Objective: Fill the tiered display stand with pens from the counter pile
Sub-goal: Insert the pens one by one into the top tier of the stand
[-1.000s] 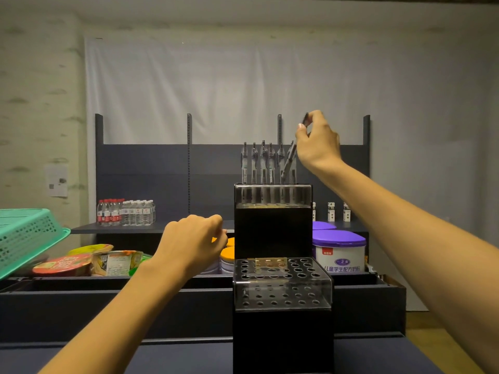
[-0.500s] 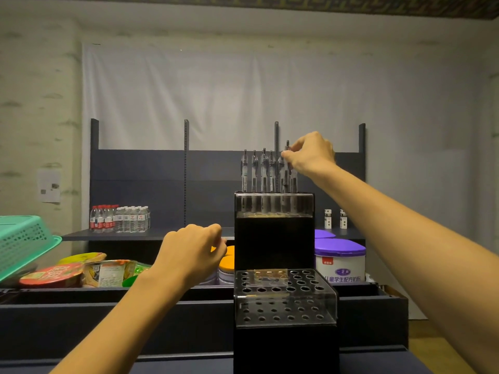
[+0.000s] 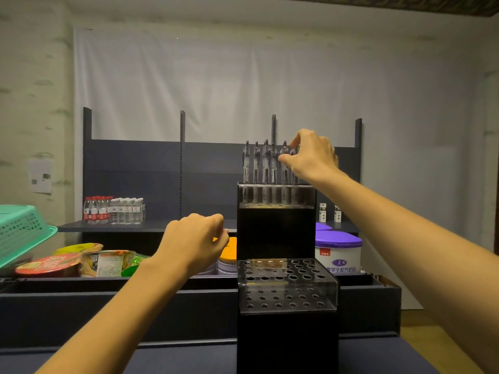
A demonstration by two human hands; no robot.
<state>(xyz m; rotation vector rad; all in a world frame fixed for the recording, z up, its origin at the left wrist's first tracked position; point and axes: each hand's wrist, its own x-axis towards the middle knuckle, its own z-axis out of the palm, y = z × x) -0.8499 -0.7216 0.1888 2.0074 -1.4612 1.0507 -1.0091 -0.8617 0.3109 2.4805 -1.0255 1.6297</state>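
Your right hand (image 3: 310, 155) pinching the rightmost pen (image 3: 293, 168), a clear-barrelled pen standing upright in the top tier of the black display stand (image 3: 275, 228), beside a row of pens (image 3: 259, 164), your left hand (image 3: 194, 238) clenched on nothing visible, lower tier (image 3: 286, 282) holes unfilled

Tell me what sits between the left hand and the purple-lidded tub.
In the head view, the black display stand stands between the left hand and the purple-lidded tub, with an orange-lidded tub just beside the hand.
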